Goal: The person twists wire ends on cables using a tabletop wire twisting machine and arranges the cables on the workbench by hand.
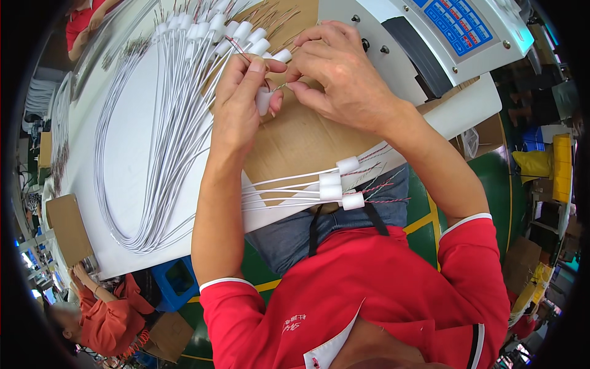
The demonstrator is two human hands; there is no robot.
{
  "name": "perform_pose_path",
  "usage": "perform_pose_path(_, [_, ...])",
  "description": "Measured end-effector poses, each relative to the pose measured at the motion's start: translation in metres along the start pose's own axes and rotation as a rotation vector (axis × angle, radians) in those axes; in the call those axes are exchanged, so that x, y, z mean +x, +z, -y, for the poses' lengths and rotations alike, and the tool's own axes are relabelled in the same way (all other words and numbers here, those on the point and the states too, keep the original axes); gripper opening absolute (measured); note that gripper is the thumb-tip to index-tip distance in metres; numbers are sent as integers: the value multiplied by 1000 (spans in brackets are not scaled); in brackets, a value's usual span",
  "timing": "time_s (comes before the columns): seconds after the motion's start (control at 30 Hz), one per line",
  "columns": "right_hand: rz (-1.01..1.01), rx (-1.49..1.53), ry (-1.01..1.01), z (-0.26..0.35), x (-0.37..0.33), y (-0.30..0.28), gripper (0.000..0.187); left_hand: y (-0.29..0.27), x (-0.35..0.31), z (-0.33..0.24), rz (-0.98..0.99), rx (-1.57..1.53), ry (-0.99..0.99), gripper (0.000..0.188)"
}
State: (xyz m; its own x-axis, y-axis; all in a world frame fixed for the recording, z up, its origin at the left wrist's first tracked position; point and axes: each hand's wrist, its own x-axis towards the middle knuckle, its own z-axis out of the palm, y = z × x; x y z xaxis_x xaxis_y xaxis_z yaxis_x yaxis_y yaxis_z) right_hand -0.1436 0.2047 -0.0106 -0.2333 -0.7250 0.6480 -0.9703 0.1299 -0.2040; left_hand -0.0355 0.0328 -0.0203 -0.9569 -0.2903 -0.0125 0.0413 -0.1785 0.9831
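My left hand (249, 86) is closed on a white cable end with a white cylindrical sleeve (263, 101), from which thin twisted wires stick out. Just to the right, my right hand (329, 71) pinches the tips of those wires between thumb and forefinger. Behind my left hand lies a large bundle of white cables (163, 141), looped on the table, their ends fitted with similar white sleeves (243, 31) and bare thin wires. Several more sleeved cables (330, 187) lie along the near table edge, with red and pale twisted wires pointing right.
A machine with a blue keypad (458, 24) stands at the far right, close to my right hand. Brown board (301, 144) covers part of the white table (117, 246). A blue stool (174, 283) and a co-worker in red (114, 320) are at the lower left.
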Motion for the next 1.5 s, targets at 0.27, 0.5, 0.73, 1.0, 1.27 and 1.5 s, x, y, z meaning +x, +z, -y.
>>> perform_pose_path(0.27, [1, -19, -4, -1, -1, -4, 14, 1, 0, 0, -13, -15, 23, 28])
perform_pose_path(0.5, [-28, 1, -30, 2, 1, 3, 24, 0, 0, 0, 6, -44, 10, 24])
perform_pose_path(0.73, [-22, -19, -27, 5, 2, 3, 25, -1, 2, 3, -4, -53, 41, 26])
perform_pose_path(1.0, [-17, 36, 12, 3, -1, 0, 14, 0, 1, 2, 1, -67, 35, 26])
perform_pose_path(1.27, [-13, -11, -13, 6, 2, 3, 15, -3, 2, 4, 11, -65, 46, 26])
perform_pose_path(1.5, [-6, 1, 51, 4, 0, -2, 25, 1, 1, -1, -7, -69, 42, 26])
